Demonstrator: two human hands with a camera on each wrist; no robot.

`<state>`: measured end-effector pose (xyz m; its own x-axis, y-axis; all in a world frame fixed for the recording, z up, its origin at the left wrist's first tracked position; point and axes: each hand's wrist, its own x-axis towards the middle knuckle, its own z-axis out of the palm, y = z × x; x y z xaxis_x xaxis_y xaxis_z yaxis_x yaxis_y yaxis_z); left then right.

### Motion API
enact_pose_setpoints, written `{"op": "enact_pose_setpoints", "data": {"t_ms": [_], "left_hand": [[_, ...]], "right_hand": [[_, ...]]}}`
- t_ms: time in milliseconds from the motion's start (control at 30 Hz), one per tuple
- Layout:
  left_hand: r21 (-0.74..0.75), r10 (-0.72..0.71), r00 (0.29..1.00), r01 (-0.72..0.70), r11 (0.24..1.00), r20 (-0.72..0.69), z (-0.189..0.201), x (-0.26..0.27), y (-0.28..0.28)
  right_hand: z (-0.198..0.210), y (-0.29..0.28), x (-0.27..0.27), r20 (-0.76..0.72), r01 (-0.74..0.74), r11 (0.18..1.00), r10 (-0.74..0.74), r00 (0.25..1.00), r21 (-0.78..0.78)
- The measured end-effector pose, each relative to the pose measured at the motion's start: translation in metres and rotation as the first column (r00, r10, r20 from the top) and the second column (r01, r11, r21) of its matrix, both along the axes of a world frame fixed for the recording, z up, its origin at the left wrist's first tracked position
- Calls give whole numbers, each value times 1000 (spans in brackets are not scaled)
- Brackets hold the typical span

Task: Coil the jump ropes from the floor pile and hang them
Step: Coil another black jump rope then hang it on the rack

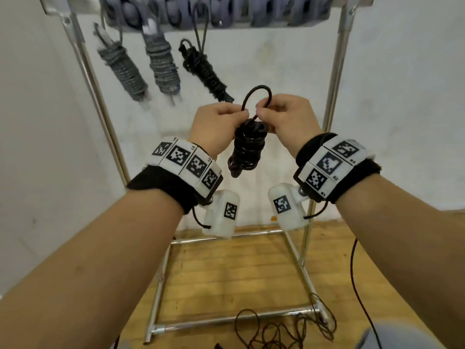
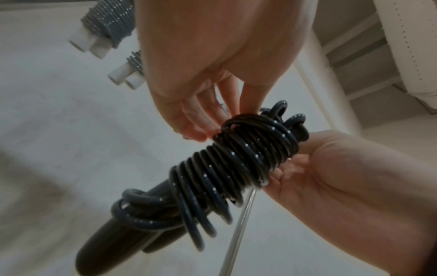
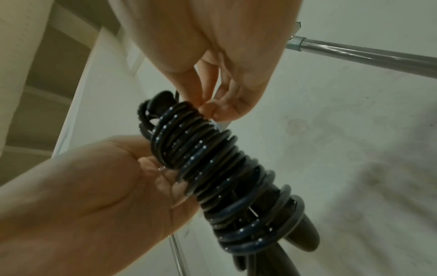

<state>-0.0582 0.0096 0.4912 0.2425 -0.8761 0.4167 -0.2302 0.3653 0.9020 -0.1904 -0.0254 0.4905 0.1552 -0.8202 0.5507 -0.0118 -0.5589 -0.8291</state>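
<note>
While both hands were raised in front of the metal rack [image 1: 334,79], they held a coiled black jump rope [image 1: 247,144] between them at its upper end. The left hand [image 1: 216,124] had its fingers curled in on the top of the bundle, fingertips [image 2: 196,130] pinching at the uppermost turns; the right hand [image 1: 286,117] pinched the same spot from the other side, thumb and fingers closed on the cord. A single loop [image 1: 256,99] of rope stood up above the two hands. Below them the bundle hung free — tight turns wound round the two dark handles [image 2: 106,240], whose ends stuck out at the bottom.

From the right wrist view the wound turns [image 3: 212,168] ran close together, slightly looser toward the handle end, with the right fingertips [image 3: 212,112] touching the top of the wrap.

Behind the hands, three finished bundles hung from the rack's top — two grey ropes [image 1: 123,69] [image 1: 163,69] with white handle ends, and a black one [image 1: 203,69] to their right, all well apart from the held rope. On the wooden floor [image 1: 226,268], by the rack's base bar, lay a loose tangle of dark rope [image 1: 284,331].
</note>
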Motion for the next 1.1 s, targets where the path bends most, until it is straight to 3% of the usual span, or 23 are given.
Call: {"op": "enact_pose_setpoints", "data": {"t_ms": [333, 500, 633, 900, 1100], "left_hand": [[-144, 105, 994, -107, 984, -15, 84, -1, -55], [-253, 209, 978, -209, 945, -26, 115, 1, -79], [-279, 251, 968, -245, 928, -17, 140, 3, -90], [-207, 338, 940, -322, 924, 48, 151, 9, -103], [-193, 360, 926, -336, 922, 110, 155, 12, -104]], "right_hand": [[94, -51, 10, 81, 194, 979, -188, 979, -68], [129, -72, 14, 82, 198, 973, -189, 979, -122], [155, -82, 21, 132, 119, 990, -109, 985, -73], [161, -101, 27, -54, 183, 982, -186, 981, -54], [165, -103, 31, -97, 195, 979, -199, 975, -55]]}}
